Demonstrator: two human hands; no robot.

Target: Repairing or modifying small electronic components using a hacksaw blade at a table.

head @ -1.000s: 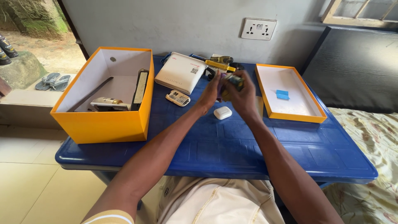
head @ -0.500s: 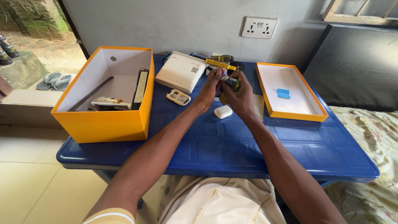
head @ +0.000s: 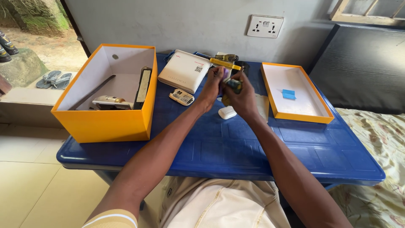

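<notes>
From the head camera, the left hand (head: 212, 86) and right hand (head: 242, 98) meet above the blue table (head: 236, 147), both closed around a small dark and yellow object (head: 233, 84) raised just over a white case (head: 227, 112).

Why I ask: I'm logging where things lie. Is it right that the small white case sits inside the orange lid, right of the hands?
Not quite. The head view shows the small white case on the blue table, just below the hands; the orange lid holds only a blue slip.
</notes>
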